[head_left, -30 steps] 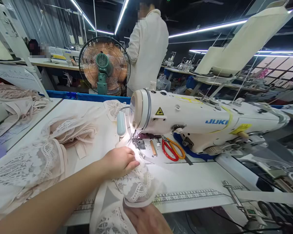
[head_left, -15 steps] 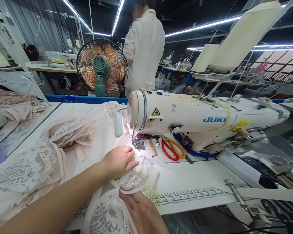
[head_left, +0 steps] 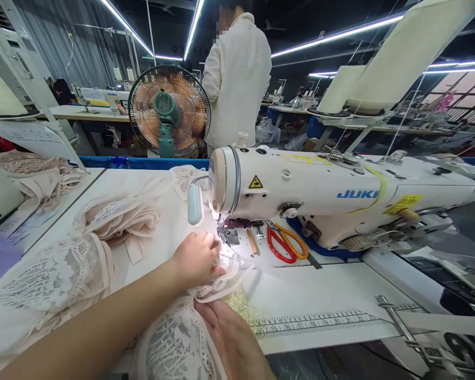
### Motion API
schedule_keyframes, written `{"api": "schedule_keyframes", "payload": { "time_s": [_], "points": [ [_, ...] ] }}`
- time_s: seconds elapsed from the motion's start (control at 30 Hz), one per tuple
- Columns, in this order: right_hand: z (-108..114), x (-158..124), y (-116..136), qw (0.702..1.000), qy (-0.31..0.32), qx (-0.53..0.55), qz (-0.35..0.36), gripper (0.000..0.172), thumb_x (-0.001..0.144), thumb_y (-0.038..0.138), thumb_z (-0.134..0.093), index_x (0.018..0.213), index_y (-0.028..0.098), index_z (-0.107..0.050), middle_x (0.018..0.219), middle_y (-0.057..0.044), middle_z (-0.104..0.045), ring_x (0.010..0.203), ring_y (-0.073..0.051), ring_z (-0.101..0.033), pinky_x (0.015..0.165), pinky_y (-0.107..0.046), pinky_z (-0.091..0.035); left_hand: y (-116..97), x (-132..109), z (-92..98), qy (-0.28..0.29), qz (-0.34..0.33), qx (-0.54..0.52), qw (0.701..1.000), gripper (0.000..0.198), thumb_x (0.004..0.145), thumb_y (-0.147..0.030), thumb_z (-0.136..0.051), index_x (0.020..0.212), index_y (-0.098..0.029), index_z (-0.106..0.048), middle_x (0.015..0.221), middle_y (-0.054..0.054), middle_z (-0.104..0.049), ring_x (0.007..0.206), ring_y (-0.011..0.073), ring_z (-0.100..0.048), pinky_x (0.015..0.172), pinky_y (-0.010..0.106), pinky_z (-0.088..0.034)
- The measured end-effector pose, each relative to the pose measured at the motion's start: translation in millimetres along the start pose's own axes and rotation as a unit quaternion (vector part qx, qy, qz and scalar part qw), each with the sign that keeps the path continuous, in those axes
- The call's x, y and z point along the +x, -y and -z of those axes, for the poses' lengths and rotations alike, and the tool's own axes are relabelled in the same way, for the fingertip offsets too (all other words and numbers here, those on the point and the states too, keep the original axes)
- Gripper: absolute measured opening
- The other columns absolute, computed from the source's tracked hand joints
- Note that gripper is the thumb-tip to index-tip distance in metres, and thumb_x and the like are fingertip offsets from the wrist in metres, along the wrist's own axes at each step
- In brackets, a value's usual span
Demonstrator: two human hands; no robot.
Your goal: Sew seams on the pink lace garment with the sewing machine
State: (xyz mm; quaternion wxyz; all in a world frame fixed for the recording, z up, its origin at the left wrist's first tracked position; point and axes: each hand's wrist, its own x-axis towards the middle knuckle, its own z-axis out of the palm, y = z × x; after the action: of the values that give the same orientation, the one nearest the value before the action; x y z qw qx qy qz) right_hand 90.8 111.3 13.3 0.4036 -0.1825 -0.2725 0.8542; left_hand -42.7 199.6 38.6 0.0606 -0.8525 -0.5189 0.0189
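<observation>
In the middle of the frame the left hand (head_left: 198, 258) rests on the lace (head_left: 231, 272), fingers half curled; whether it pinches the cloth or only presses it can't be made out. The lace spreads right of and below that hand, reaching toward the machine (head_left: 296, 182). Its lower edge lies over the fingers of the right hand (head_left: 233, 332), at bottom centre, which is loosely extended; its fingertips are hidden underneath, so its grip is unclear. A lace cup (head_left: 182, 343) sits just left of the right hand, cut off by the bottom edge. Glare blurs the needle area. The left forearm covers part of the pile (head_left: 55, 269) at lower left.
</observation>
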Motion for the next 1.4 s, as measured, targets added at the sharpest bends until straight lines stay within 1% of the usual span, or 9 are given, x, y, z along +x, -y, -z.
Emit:
{"api": "schedule_keyframes", "payload": {
  "time_s": [0.13,0.2,0.23,0.37,0.47,0.63,0.8,1.1,1.4],
  "points": [
    [17.9,-12.8,10.0,0.991,-0.005,-0.129,-0.03,0.048,0.077,0.046,-0.064,0.119,0.022,-0.06,0.123,-0.008,-0.061,0.121,-0.023,-0.049,0.106,-0.041,-0.031,-0.4,-0.5,0.9,0.032,-0.008,0.018,0.999,0.064,0.084,-0.054,-0.048,0.127,-0.007,-0.05,0.101,0.016,-0.058,0.089,0.0285,-0.054,0.069,0.036,-0.044],
    [33.1,-18.9,29.2,0.943,0.002,-0.333,-0.004,0.04,0.083,0.038,-0.06,0.12,0.024,-0.059,0.12,-0.009,-0.062,0.11,-0.023,-0.057,0.096,-0.041,-0.042,3.4,-2.2,3.5,0.045,-0.014,0.012,0.999,0.064,0.082,-0.054,-0.05,0.128,-0.01,-0.05,0.103,0.016,-0.058,0.089,0.0285,-0.054,0.069,0.036,-0.045],
    [41.0,-19.2,41.5,0.883,0.016,-0.468,0.03,0.034,0.084,0.035,-0.058,0.117,0.024,-0.061,0.114,-0.01,-0.065,0.099,-0.022,-0.061,0.089,-0.04,-0.048,6.1,-3.5,5.2,0.049,-0.018,0.002,0.999,0.063,0.081,-0.054,-0.052,0.128,-0.012,-0.05,0.104,0.016,-0.057,0.09,0.0287,-0.055,0.069,0.036,-0.046],
    [66.1,1.2,88.0,0.514,-0.038,-0.816,0.261,0.045,0.082,0.015,-0.05,0.126,0.021,-0.054,0.109,-0.017,-0.06,0.093,-0.028,-0.058,0.072,-0.044,-0.052,16.5,-8.8,11.5,0.051,-0.048,-0.046,0.996,0.059,0.076,-0.05,-0.061,0.126,-0.018,-0.052,0.106,0.015,-0.056,0.095,0.0294,-0.055,0.069,0.036,-0.049],
    [73.6,23.4,104.3,0.373,0.014,-0.879,0.298,0.043,0.078,0.002,-0.044,0.113,0.021,-0.063,0.117,-0.017,-0.059,0.098,-0.029,-0.056,0.074,-0.044,-0.05,15.4,-11.4,15.4,0.044,-0.052,-0.053,0.996,0.049,0.076,-0.042,-0.064,0.119,-0.02,-0.056,0.106,0.013,-0.057,0.094,0.0278,-0.056,0.071,0.036,-0.05],
    [75.0,29.4,100.1,0.367,0.102,-0.868,0.319,0.024,0.082,0.006,-0.047,0.084,0.019,-0.067,0.087,-0.006,-0.07,0.082,-0.019,-0.057,0.072,-0.031,-0.048,-8.2,-20.9,15.2,0.006,-0.067,-0.12,0.99,0.022,0.078,-0.015,-0.052,0.098,-0.015,-0.062,0.117,0.011,-0.057,0.103,0.0228,-0.056,0.086,0.032,-0.047],
    [75.9,18.7,85.1,0.401,0.102,-0.839,0.353,0.023,0.085,0.008,-0.045,0.083,0.017,-0.065,0.081,-0.005,-0.069,0.074,-0.018,-0.057,0.064,-0.029,-0.046,-23.7,-35.5,3.8,-0.04,-0.086,-0.156,0.983,0.048,0.08,-0.043,-0.058,0.119,-0.016,-0.052,0.113,0.012,-0.06,0.11,0.0304,-0.052,0.095,0.05,-0.04],
    [67.2,31.8,73.5,0.374,0.06,-0.875,0.301,0.018,0.082,0.009,-0.051,0.074,0.019,-0.064,0.077,-0.003,-0.068,0.071,-0.018,-0.056,0.06,-0.028,-0.041,-0.1,-31.4,-16.9,-0.095,-0.166,-0.128,0.973,0.028,0.087,-0.014,-0.046,0.109,-0.022,-0.062,0.125,0.009,-0.059,0.124,0.0272,-0.045,0.105,0.059,-0.024],
    [63.2,35.6,63.6,0.363,0.031,-0.887,0.283,0.02,0.082,0.008,-0.048,0.084,0.018,-0.066,0.086,-0.004,-0.07,0.073,-0.019,-0.056,0.062,-0.03,-0.044,18.7,-17.0,-21.2,-0.111,-0.207,-0.129,0.963,0.026,0.091,-0.016,-0.045,0.107,-0.025,-0.063,0.114,0.002,-0.067,0.121,0.026,-0.049,0.106,0.056,-0.022]
  ]
}}
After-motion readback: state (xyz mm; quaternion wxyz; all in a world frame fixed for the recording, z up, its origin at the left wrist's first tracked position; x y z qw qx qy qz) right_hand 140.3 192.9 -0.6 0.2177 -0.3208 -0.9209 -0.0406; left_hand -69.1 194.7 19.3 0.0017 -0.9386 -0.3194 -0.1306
